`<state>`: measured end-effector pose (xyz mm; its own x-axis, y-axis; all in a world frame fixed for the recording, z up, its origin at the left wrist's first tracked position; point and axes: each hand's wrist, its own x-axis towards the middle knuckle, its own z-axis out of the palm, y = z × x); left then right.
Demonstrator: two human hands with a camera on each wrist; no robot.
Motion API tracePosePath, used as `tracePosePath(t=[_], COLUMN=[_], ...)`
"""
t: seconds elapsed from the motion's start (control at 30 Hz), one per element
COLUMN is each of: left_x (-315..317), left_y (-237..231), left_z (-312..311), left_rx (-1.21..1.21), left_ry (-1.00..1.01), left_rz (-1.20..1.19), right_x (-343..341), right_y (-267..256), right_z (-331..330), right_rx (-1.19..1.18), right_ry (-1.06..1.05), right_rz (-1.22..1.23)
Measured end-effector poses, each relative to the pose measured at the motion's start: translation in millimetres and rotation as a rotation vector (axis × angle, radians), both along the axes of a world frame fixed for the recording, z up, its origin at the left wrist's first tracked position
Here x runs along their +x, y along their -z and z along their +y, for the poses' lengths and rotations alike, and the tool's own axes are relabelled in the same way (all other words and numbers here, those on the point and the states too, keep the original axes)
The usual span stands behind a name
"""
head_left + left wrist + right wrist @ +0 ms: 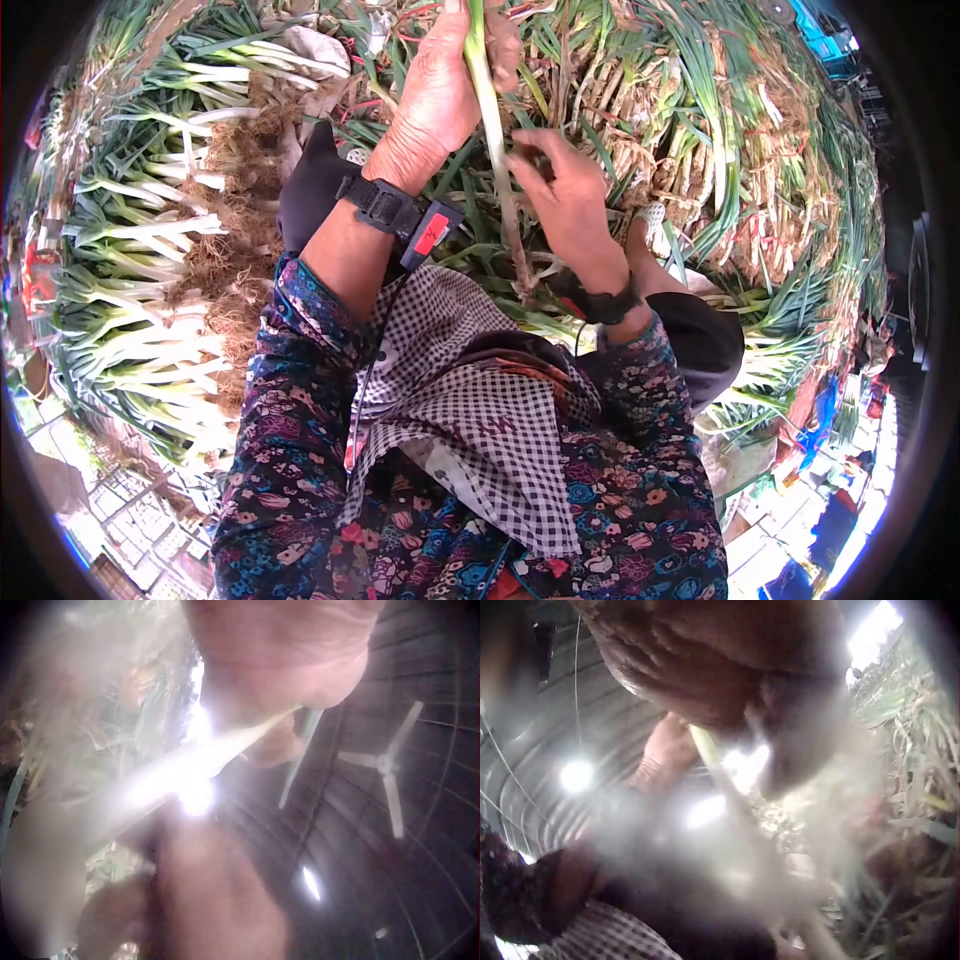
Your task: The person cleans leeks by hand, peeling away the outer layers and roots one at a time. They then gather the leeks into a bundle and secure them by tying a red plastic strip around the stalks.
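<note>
My left hand [440, 90] grips a long leek [492, 118] near its green upper part, at the top of the head view. Its pale shaft slants down to a browned root end [523, 285] above my lap. Close to the shaft's middle is my right hand [570, 195], its fingers bent and thumb and forefinger spread apart at the stalk's right side. In the left wrist view the leek [251, 736] runs glaringly lit past a blurred hand. The right wrist view has the right hand [727, 660] large overhead, with the stalk [705, 746] beyond it.
Cleaned leeks [150, 330] lie in rows at the left, roots inward. Uncleaned leeks [690, 160] with dry brown leaves heap up at the right. A checkered cloth [480, 400] covers my lap. A ceiling fan [386, 763] hangs overhead.
</note>
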<state>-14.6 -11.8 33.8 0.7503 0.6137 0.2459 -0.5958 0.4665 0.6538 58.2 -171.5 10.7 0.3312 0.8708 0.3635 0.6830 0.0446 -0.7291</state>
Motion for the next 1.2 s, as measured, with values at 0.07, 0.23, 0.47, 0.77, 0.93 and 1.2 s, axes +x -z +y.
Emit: tracePosePath(t=[0.07,0.23,0.47,0.77,0.93,1.2], left_x=[4,3,3,2,3,1], left_y=[-2,3,3,-1,-1,-1], left_z=[-12,-11,-8,-12,-17,-19], left_rx=[-0.078,-0.033,0.028,0.043,0.027,0.004], left_ry=[-0.070,-0.116,-0.079,-0.039,-0.024,0.041], left_rz=[0.062,0.088,0.009,0.008,-0.013,-0.057], right_x=[-7,-9,-8,-19,-11,-7], right_y=[-4,2,6,-19,-13,-10], right_z=[8,13,15,20,26,24], right_rx=[0.082,0.089,0.052,0.145,0.172,0.184], right_ry=[0.050,0.104,0.152,0.141,0.151,0.134], right_rz=[0.057,0.147,0.190,0.213,0.007,0.002])
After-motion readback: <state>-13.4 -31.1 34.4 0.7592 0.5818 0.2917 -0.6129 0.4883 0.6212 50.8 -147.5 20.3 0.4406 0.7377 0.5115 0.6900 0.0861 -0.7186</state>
